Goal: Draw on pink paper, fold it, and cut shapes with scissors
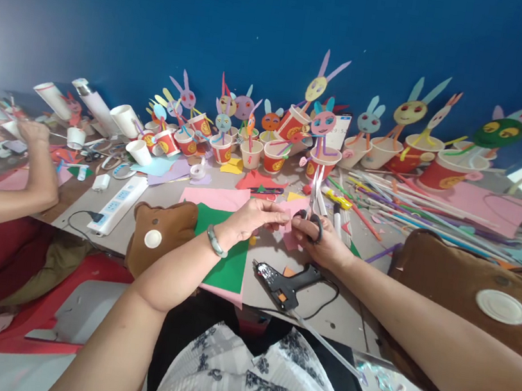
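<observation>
My left hand [248,221], with a bracelet on the wrist, is closed in a pinch on a small piece of pink paper [290,210]. My right hand [327,243] is wrapped round the dark handles of a pair of scissors [315,190], whose blades point up and away from me. The two hands are close together over the table. Just below them lies a black hot glue gun [285,283] with its nozzle to the left. Green paper [228,252] lies on pink sheets under my left forearm. Fingers hide part of the held paper.
Paper cups with rabbit-faced figures [322,126] line the blue wall. Coloured sticks [415,207] are spread at right. Brown plush cushions [161,233] flank my arms. A power strip [118,204] is at left, where a co-worker's hands [32,131] hold something white.
</observation>
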Tool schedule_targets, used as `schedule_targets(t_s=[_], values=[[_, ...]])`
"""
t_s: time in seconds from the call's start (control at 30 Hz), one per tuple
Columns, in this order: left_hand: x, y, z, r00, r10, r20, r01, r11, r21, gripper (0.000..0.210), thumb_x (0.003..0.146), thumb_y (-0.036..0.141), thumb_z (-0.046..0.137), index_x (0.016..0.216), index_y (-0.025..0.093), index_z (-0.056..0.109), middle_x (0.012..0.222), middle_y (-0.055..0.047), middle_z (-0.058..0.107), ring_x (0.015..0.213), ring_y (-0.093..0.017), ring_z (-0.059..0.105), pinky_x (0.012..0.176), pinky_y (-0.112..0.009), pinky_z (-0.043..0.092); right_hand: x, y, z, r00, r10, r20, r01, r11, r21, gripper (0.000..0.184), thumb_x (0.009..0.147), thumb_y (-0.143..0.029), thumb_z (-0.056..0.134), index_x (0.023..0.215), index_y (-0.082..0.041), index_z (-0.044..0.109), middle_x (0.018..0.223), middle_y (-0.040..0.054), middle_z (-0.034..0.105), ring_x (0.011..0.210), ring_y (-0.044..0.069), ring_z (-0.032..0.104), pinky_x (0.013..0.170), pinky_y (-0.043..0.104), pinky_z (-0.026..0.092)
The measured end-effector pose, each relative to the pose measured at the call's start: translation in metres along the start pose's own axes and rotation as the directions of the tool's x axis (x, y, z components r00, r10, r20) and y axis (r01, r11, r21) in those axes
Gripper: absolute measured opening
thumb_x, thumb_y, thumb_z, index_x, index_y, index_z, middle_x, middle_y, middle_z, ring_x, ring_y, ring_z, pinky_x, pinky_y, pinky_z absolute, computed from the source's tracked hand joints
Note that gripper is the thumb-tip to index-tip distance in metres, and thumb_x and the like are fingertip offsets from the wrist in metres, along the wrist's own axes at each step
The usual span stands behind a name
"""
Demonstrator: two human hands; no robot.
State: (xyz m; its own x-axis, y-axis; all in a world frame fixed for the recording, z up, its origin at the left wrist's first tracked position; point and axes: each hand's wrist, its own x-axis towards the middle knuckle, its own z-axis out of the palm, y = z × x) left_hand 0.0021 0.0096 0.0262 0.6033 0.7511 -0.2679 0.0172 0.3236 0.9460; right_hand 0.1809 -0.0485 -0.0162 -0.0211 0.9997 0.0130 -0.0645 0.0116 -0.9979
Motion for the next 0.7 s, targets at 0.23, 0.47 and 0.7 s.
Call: schedule_targets(t_s=[0.23,0.47,0.7], values=[[0.0011,-0.0006,-0.0007,0.999,-0.013,0.046,0.017,0.997,-0.077,0.013,0.073,0.022,0.082,0.073,0.012,0.073,0.066,-0.001,0.069,0.055,-0.005,0.058,0.058,-0.019,0.047,0.0003,0.0055,-0.004,1.0,-0.005,0.018,0.005,1.0,-0.016,0.046,0.077,-0.056,0.073,0.055,-0.022,0.05,0.048,-0.0026,0.04,0.046,0.011,0.037,0.043,0.028,0.03],[0.002,-0.0007,-0.0016,0.993,-0.011,0.118,0.021,0.996,-0.089,0.019,0.069,0.025,0.085,0.072,0.011,0.073,0.064,-0.001,0.068,0.054,-0.006,0.058,0.058,-0.02,0.047,-0.0001,0.0066,-0.0035,1.0,0.013,0.017,-0.014,0.999,0.034,0.042,0.077,-0.05,0.074,0.055,-0.022,0.053,0.051,-0.0013,0.045,0.047,0.012,0.039,0.046,0.029,0.033],[0.0016,-0.0013,-0.0028,0.992,-0.009,0.123,0.014,0.999,-0.046,0.02,0.069,0.027,0.084,0.072,0.011,0.072,0.066,-0.001,0.069,0.056,-0.006,0.057,0.059,-0.02,0.047,0.0,0.0023,-0.0001,1.0,-0.007,0.026,0.006,0.999,0.04,0.046,0.076,-0.051,0.075,0.053,-0.02,0.051,0.049,-0.0024,0.045,0.047,0.01,0.038,0.046,0.028,0.032]])
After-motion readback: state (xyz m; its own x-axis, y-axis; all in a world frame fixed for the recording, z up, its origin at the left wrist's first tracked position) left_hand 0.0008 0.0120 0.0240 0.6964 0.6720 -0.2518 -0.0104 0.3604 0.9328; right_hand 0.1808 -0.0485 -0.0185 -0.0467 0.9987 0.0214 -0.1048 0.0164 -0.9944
